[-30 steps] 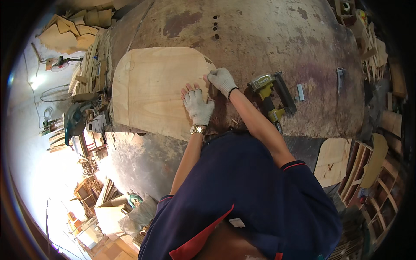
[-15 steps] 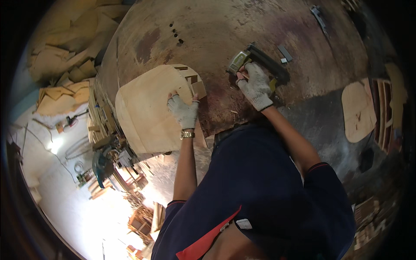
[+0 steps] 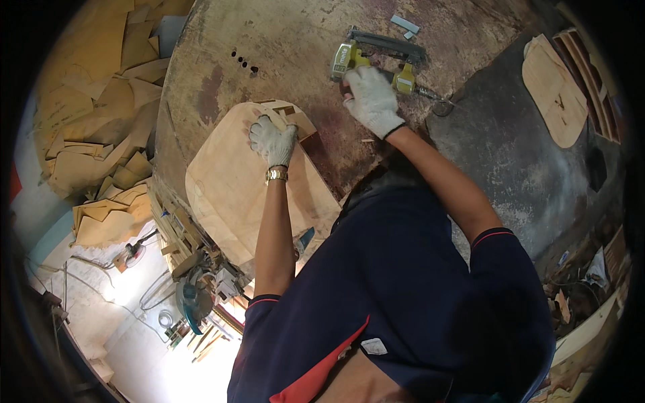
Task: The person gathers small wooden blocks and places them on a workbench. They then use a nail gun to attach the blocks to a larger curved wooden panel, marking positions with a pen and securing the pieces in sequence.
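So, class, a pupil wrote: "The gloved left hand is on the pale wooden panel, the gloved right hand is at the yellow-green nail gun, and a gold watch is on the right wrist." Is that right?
Not quite: the gold watch is on the left wrist, as the head view shows. The rest stands.

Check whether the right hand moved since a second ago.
Yes: rightward, away from the table holes; the right hand went from the board to the nail gun.

To your left lies a pale plywood panel (image 3: 232, 181) (its far end rounded); to your right, apart from it, a yellow-green and black nail gun (image 3: 388, 43) lies on its side.
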The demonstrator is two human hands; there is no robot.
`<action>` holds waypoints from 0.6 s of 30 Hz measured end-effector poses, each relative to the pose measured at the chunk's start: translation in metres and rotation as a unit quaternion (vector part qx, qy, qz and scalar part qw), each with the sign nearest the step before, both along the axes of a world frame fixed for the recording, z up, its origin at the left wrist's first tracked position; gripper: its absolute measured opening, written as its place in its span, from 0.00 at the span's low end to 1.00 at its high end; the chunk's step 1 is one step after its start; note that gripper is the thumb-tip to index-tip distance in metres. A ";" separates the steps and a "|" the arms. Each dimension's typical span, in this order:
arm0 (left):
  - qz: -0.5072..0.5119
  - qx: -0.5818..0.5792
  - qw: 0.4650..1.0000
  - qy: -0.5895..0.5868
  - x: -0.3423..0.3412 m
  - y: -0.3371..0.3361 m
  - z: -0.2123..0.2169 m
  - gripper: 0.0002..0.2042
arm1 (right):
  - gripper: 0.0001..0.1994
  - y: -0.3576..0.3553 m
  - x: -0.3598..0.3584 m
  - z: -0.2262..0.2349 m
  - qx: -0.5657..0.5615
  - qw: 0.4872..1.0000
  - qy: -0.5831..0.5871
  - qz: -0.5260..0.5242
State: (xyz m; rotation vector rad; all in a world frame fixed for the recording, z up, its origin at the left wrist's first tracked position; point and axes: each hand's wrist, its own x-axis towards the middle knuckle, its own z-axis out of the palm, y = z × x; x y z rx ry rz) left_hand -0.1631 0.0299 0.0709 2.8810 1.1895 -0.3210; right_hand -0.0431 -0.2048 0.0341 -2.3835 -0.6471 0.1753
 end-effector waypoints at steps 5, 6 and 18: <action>-0.081 0.005 0.996 -0.038 0.002 -0.003 0.002 0.36 | 0.20 0.030 -0.049 -0.022 0.103 0.973 0.176 0.112; -0.093 0.001 0.995 -0.021 0.003 -0.002 0.002 0.33 | 0.19 0.038 -0.058 -0.027 0.123 0.964 0.200 0.126; -0.198 -0.015 0.980 -0.030 0.002 0.023 -0.004 0.25 | 0.13 0.042 -0.077 -0.031 0.179 0.957 0.202 -0.109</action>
